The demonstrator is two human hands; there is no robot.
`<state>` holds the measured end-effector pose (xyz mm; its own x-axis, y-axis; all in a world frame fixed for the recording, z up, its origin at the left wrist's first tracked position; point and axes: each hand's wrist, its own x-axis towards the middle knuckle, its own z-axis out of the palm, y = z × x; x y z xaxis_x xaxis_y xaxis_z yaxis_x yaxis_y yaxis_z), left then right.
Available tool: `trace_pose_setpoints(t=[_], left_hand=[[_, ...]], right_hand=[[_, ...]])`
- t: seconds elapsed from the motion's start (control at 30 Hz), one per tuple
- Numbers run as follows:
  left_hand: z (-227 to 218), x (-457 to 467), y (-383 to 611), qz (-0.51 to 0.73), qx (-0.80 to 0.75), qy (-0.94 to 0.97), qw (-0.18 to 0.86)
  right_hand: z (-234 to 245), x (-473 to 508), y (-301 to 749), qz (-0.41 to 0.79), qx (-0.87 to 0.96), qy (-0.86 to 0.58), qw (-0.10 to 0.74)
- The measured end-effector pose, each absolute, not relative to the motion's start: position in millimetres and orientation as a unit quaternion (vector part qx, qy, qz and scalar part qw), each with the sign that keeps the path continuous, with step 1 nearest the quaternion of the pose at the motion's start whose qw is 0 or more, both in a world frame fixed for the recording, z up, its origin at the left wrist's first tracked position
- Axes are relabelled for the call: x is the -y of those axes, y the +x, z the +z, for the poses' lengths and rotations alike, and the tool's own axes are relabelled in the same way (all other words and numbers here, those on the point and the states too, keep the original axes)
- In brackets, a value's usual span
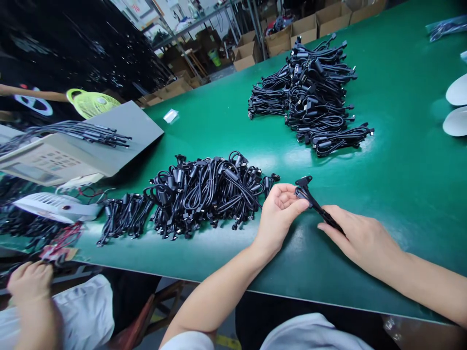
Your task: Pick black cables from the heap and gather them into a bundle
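Holding black cable point(315, 206), probably folded | between both hands point(277, 218) point(367, 240) | connector point(303, 182) at left

Cable bundle point(315, 206) partly hidden by hands point(278, 214) point(365, 240); 2 white ovals point(456, 122) cut off.

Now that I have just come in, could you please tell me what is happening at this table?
A person holds a black cable bundle above the green table. The left hand grips it near the connector end, and the right hand grips it farther down. A loose heap of similar cables lies to the left, and stacked bundles lie farther back across the table. At the far left, a co-worker's hand is also visible.
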<state>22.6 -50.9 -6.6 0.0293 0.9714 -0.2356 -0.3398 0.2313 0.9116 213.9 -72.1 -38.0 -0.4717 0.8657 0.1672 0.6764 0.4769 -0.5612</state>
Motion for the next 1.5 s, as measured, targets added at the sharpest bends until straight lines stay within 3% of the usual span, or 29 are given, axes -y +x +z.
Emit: trace_pose_setpoints(t=[0.13,0.23,0.33,0.63,0.93,1.23,1.3,1.43,1.5], left_hand=[[-6.8,49.5,19.8,0.523,-0.437,0.342,0.647],[-7.7,49.6,18.7,0.516,-0.411,0.358,0.660],[-8.0,50.2,18.7,0.508,-0.394,0.369,0.671],[-8.6,49.8,17.8,0.485,-0.402,0.402,0.665],[-6.4,46.9,16.1,0.481,-0.385,0.354,0.704],[-4.3,48.4,15.2,0.474,-0.367,0.374,0.708],[-3.9,49.2,14.6,0.470,-0.369,0.398,0.696],[-5.8,47.6,12.0,0.479,-0.424,0.467,0.610],[-7.4,45.9,10.2,0.477,-0.427,0.493,0.589]], right_hand=[[-25.8,65.8,211.8,0.542,0.676,-0.456,0.203],[-18.9,60.5,211.1,0.696,0.554,-0.405,0.213],[-16.3,59.5,211.3,0.730,0.522,-0.390,0.207],[-20.2,65.5,213.0,0.671,0.569,-0.420,0.223],[-8.7,62.9,214.0,0.841,0.364,-0.348,0.196],[-7.7,62.9,213.1,0.810,0.411,-0.374,0.188],[-8.2,62.8,213.8,0.714,0.521,-0.430,0.182],[-9.2,63.4,218.4,0.392,0.728,-0.533,0.182],[-8.3,63.5,219.8,0.357,0.741,-0.537,0.187]])
